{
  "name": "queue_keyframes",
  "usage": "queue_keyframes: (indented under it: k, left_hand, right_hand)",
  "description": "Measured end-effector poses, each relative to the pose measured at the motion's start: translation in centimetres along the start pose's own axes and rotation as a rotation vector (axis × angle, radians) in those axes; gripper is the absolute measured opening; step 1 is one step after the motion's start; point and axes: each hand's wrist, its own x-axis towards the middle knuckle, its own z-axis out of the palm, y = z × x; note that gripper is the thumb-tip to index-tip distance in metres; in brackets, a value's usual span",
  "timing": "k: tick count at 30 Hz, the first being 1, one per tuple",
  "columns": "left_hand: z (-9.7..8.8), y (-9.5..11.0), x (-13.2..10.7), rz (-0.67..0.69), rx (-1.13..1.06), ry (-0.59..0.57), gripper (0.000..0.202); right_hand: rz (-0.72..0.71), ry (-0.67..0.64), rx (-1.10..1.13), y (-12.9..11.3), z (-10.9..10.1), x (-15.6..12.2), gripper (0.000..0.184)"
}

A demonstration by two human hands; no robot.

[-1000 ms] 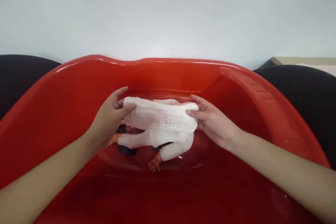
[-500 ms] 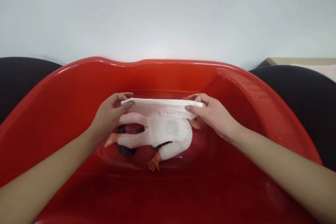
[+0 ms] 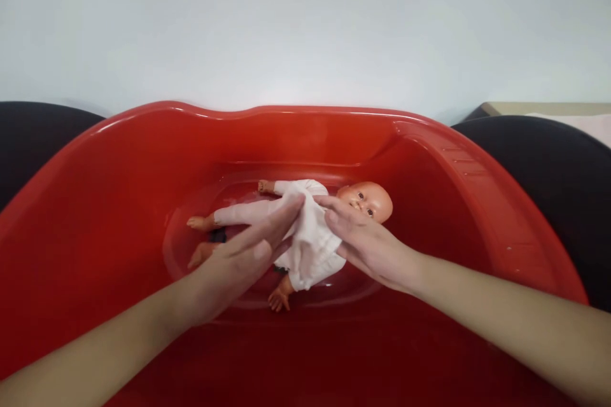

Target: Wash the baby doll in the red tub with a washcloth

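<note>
My left hand [image 3: 248,261] reaches in from the left with its fingers straight and flat, tips at the edge of a rumpled white cloth [image 3: 310,232]. Facing it from the right, my right hand [image 3: 365,238] also has straight fingers, touching the cloth's other side. Between the two hands the cloth bunches up over the chest of a baby doll [image 3: 377,199] in white clothes. The doll lies on its back, head to the right and feet to the left. My left hand covers part of its legs, and the cloth hides much of its trunk.
A large red baby bathtub [image 3: 296,137] surrounds the doll, with a moulded ledge [image 3: 470,168] at its right. Dark rounded surfaces [image 3: 539,165] show on both sides of the tub. Behind stands a pale wall [image 3: 305,25].
The cloth was stretched flat between my hands above the doll. Now it is bunched over the doll's chest, my hands have come together with straightened fingers, and the doll's head shows.
</note>
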Motion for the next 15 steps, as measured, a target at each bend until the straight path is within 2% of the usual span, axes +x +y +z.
queue_keyframes:
  k: [1,4,7,9,11,13,15]
  left_hand:
    - [0.0,-0.2,-0.3,-0.035,0.048,-0.045,0.064]
    - [-0.1,-0.8,-0.7,-0.095,0.077,-0.07,0.065]
    - [-0.5,-1.2,0.2,0.052,-0.016,-0.084,0.059]
    - [-0.9,-1.0,1.0,0.128,0.019,0.035,0.051]
    - [-1.3,-0.5,1.7,0.136,0.145,0.244,0.047]
    - [-1.6,0.1,2.1,0.106,0.279,0.424,0.047]
    - [-2.2,0.6,2.4,0.072,0.378,0.525,0.05]
  right_hand:
    - [-0.003,-0.046,-0.033,-0.1,0.2,-0.1,0.054]
    - [-0.005,-0.115,-0.094,0.0,0.4,-0.2,0.064]
    - [0.029,-0.072,-0.069,0.7,-0.1,0.4,0.047]
    - [-0.004,0.001,-0.092,0.8,-0.9,0.9,0.038]
    - [-0.169,0.188,-0.225,-0.2,-2.0,1.1,0.031]
    - [-0.491,0.496,-0.455,-2.6,-3.4,0.7,0.025]
    - [-0.836,0.812,-0.72,-5.8,-5.1,-0.6,0.027]
